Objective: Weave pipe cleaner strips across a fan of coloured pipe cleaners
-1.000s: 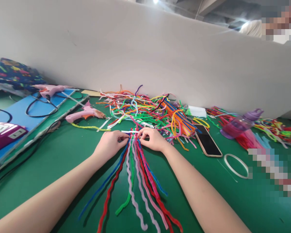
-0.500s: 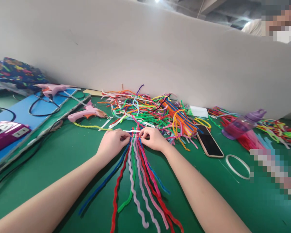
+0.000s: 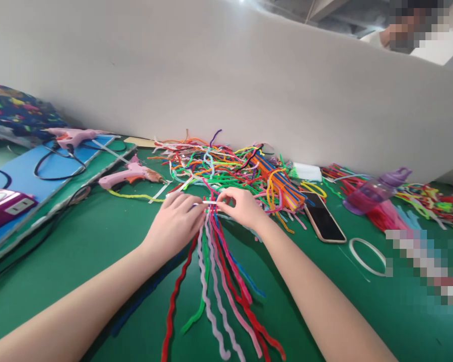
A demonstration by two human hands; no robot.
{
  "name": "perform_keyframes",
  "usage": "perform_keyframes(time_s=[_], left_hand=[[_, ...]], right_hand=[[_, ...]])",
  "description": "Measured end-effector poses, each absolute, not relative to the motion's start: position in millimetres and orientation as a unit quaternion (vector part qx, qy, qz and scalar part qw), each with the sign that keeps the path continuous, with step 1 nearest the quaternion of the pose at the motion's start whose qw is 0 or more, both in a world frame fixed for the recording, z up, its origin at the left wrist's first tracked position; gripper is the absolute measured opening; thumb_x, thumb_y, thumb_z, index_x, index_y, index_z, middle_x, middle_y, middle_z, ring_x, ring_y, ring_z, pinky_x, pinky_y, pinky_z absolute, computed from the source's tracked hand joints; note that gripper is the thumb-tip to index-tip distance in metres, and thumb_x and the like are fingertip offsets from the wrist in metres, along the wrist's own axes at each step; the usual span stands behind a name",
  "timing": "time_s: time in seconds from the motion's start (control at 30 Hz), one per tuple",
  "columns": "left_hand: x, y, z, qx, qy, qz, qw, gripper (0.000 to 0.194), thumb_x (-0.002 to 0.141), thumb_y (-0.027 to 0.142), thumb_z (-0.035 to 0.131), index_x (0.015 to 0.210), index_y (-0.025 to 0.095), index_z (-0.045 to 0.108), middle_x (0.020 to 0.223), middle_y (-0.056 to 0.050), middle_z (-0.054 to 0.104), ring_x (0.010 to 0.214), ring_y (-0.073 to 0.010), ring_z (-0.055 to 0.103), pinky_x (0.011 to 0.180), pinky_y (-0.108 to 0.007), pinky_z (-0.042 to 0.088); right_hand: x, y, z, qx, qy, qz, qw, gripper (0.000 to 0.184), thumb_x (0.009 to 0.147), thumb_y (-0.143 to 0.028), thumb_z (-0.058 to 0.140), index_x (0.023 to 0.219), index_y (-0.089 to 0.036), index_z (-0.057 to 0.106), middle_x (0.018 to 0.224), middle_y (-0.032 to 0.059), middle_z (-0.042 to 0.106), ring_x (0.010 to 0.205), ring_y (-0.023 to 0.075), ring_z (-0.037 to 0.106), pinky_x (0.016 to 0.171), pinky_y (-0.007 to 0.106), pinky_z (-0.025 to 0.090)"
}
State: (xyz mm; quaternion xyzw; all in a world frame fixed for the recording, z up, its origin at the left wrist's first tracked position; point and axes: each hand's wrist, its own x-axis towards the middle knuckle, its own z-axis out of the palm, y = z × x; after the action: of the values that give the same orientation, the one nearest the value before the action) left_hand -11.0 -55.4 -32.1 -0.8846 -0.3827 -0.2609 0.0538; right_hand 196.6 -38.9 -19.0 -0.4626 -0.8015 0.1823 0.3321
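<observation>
Colourful pipe cleaners (image 3: pixel 216 281), several of them wavy, fan toward me from a small woven section. A short white strip (image 3: pixel 210 202) lies across that section between my hands. My left hand (image 3: pixel 177 216) is closed at the strip's left end, its fingertips pressed together over the woven edge and partly hiding it. On the other side, my right hand (image 3: pixel 239 205) pinches the strip's right end between thumb and index finger. The left-hand blue pipe cleaner is partly covered by my left forearm.
Behind my hands lies a tangled pile of pipe cleaners (image 3: pixel 226 171). Pink glue guns (image 3: pixel 130 175) and a purple power strip (image 3: pixel 9 208) are on the left. A phone (image 3: pixel 325 218), a purple bottle (image 3: pixel 375 191) and a white ring (image 3: pixel 368 257) are on the right. A pale partition (image 3: pixel 211 75) stands behind.
My left hand has shifted right and turned more palm-down over the woven edge. My right hand has lifted slightly. Less of the white strip shows between them.
</observation>
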Motion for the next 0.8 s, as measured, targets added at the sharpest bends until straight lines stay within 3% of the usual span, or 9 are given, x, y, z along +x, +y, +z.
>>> perform_keyframes(time_s=[0.1,0.37,0.57,0.8], left_hand=[[-4,-63,-34,-0.935,-0.274,-0.226,0.011,0.035,0.096,0.032,0.039,0.118,0.018,0.062,0.125,-0.009,0.062,0.117,-0.0218,0.055,0.102,-0.038,0.044],[6,-82,-45,-0.973,-0.182,-0.127,0.058,0.040,0.095,0.019,0.035,0.130,0.015,0.053,0.137,-0.011,0.054,0.129,-0.0244,0.048,0.111,-0.041,0.035],[3,-84,-50,-0.970,-0.204,-0.128,-0.021,0.047,0.098,0.037,0.032,0.139,0.016,0.043,0.145,-0.012,0.043,0.136,-0.0254,0.038,0.114,-0.042,0.030],[-1,-82,-51,-0.971,-0.197,-0.120,-0.071,0.048,0.098,0.037,0.032,0.141,0.017,0.042,0.148,-0.011,0.039,0.138,-0.0226,0.034,0.116,-0.037,0.027]], right_hand=[[191,-39,-18,-0.493,-0.776,0.196,0.341,0.009,0.081,-0.015,0.061,0.086,-0.018,0.069,0.081,0.0006,0.068,0.066,0.0108,0.058,0.065,0.023,0.044],[187,-36,-31,-0.424,-0.851,0.137,0.277,0.017,0.086,-0.007,0.056,0.091,-0.013,0.071,0.094,0.0080,0.069,0.091,0.0161,0.061,0.085,0.029,0.047],[187,-36,-32,-0.403,-0.873,0.115,0.250,0.014,0.088,-0.014,0.059,0.093,-0.017,0.072,0.096,0.0055,0.068,0.091,0.0151,0.060,0.085,0.028,0.047],[181,-35,-28,-0.430,-0.879,0.057,0.198,0.014,0.087,-0.023,0.062,0.086,-0.017,0.075,0.090,0.0053,0.068,0.087,0.0161,0.059,0.080,0.027,0.045]])
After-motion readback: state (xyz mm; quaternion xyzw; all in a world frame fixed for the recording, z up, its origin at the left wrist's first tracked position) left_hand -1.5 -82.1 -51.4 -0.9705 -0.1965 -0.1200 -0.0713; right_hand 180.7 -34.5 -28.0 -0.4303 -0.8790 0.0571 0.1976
